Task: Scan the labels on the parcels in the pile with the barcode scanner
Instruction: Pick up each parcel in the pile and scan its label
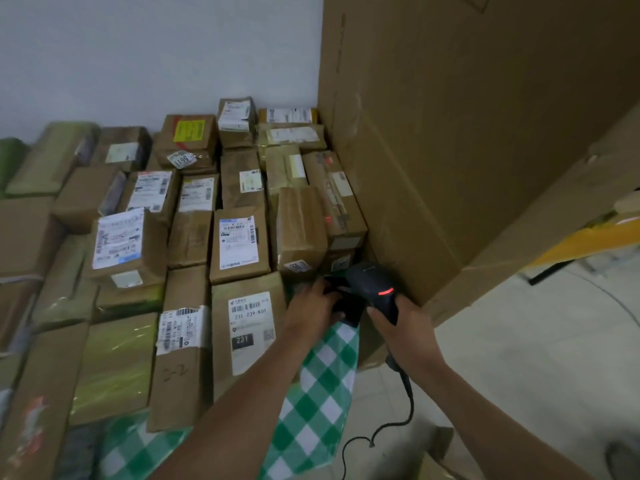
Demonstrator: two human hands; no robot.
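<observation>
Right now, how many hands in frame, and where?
2. The left hand reaches a dark item at the right edge of the pile, grip unclear. The right hand grips the barcode scanner, beside the big cardboard box. None seem hidden.

parcel depot | labelled cartons point(239, 247) piled | big cardboard box point(467, 133) | white wall point(138, 57)

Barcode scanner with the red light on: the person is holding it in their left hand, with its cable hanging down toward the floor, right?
Not quite: the head view shows the barcode scanner gripped in the right hand, not the left hand, which touches a dark item beside it. The red light is on and the cable hangs toward the floor.
</observation>
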